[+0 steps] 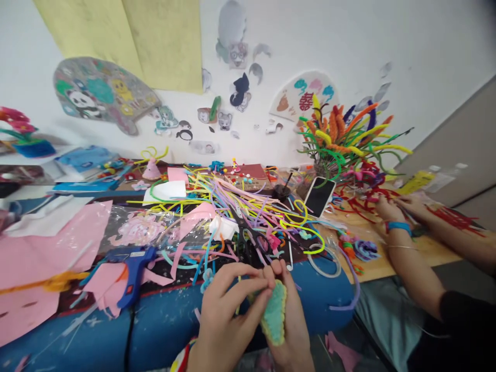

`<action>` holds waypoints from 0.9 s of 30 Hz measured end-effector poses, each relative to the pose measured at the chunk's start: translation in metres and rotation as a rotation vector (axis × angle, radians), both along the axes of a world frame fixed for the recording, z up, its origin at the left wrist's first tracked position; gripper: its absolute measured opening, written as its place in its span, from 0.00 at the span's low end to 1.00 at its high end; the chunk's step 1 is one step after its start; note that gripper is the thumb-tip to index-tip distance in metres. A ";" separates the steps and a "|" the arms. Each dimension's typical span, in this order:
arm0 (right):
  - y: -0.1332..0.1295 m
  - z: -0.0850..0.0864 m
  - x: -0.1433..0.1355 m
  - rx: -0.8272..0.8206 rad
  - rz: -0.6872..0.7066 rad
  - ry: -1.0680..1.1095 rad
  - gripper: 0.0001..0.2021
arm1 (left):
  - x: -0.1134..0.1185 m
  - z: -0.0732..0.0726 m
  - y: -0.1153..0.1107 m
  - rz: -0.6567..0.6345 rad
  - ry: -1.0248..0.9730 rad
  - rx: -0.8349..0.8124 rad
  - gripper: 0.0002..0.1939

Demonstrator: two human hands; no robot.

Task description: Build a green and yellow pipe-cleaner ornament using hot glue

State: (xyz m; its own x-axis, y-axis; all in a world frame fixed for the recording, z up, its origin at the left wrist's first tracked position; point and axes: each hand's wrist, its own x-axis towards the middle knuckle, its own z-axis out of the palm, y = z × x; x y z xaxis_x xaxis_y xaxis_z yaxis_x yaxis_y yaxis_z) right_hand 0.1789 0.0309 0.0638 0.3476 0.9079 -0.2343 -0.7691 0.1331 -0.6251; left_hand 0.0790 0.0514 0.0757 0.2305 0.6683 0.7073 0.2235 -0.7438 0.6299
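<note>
In front of the table's near edge, my right hand and left hand meet over a flat teal piece with a fuzzy yellow border (pixel 276 312). My left hand (pixel 234 305) has its thumb and fingers pinched together at the piece's upper end; whatever lies in that pinch is hidden. Behind the piece, my right hand (pixel 296 315) supports it against the palm and fingers. Just beyond the fingertips lie black-handled scissors (pixel 248 237) among many loose pipe cleaners (pixel 248 194). To the left, a blue glue gun (pixel 135 274) rests on pink scraps.
Another person's hands (pixel 389 209) handle red pipe cleaners at the right. A phone (pixel 320 196) leans near a bunch of colourful pipe-cleaner stems (pixel 341 134). Pink sheets (pixel 34 268) cover the left side. A blue padded edge (pixel 89 336) runs along the front.
</note>
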 end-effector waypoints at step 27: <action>-0.042 -0.012 0.018 0.358 -0.087 -0.810 0.21 | -0.012 -0.007 -0.024 -0.674 -0.518 -1.288 0.25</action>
